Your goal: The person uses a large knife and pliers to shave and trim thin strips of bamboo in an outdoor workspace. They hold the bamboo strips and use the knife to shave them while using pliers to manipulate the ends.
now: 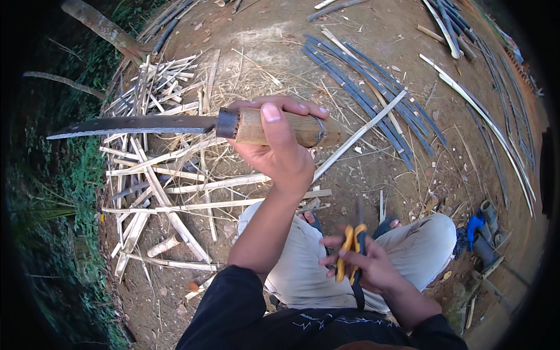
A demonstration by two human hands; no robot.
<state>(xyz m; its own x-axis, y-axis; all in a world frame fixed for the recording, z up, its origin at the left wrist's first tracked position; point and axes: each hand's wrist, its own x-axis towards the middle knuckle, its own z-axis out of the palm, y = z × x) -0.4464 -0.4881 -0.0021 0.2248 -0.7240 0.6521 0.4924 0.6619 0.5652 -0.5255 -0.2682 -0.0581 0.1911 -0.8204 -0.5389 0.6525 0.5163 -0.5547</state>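
Raised in front of me, my left hand point(280, 146) is wrapped round the wooden handle point(312, 129) of a large knife. Its long dark blade point(146, 123) points left, and a dark metal collar joins blade and handle. Wire is bound near the handle's right end. Lower down, close to my lap, my right hand point(370, 265) grips pliers point(353, 245) with yellow and black handles. Their jaws point away from me and look blurred. The knife and the pliers are well apart.
Split pale bamboo strips point(175, 186) lie heaped on the dirt at left. Dark bamboo strips point(364, 87) lie ahead to the right, with long strips point(490, 125) beyond. Bamboo pieces and a blue item point(477, 227) sit beside my right knee. Green plants point(76, 233) border the left.
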